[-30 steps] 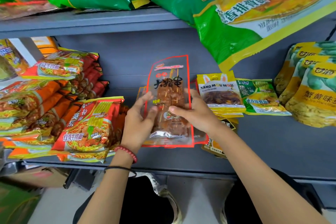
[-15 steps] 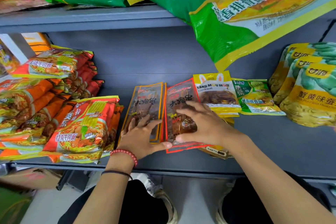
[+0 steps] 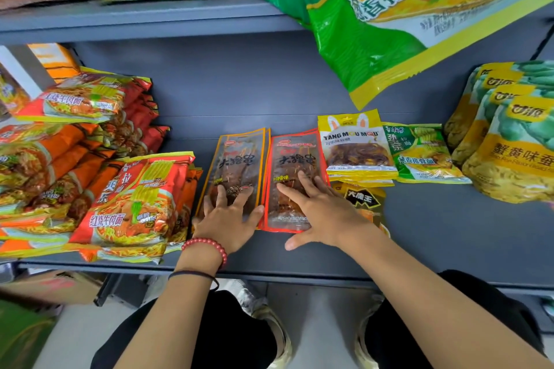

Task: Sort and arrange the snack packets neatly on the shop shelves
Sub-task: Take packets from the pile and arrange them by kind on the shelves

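Observation:
Two small stacks of clear snack packets lie flat side by side on the grey shelf (image 3: 434, 237). The orange-edged packets (image 3: 239, 160) are on the left, the red-edged packets (image 3: 295, 159) on the right. My left hand (image 3: 229, 216) rests flat on the lower part of the orange-edged stack, fingers spread. Pressing flat on the lower half of the red-edged stack is my right hand (image 3: 323, 213), fingers apart. Neither hand grips a packet.
Stacked red and orange noodle packs (image 3: 132, 201) fill the shelf's left. Yellow rabbit-ear packets (image 3: 356, 147), a black-and-yellow packet (image 3: 362, 201), a green packet (image 3: 419, 156) and yellow-green bags (image 3: 509, 141) lie to the right. A big green bag (image 3: 374, 27) hangs over the upper shelf edge.
A second ago both hands held the red-edged packet upright. It now lies flat beside the orange-edged stack, and both hands press the stacks down.

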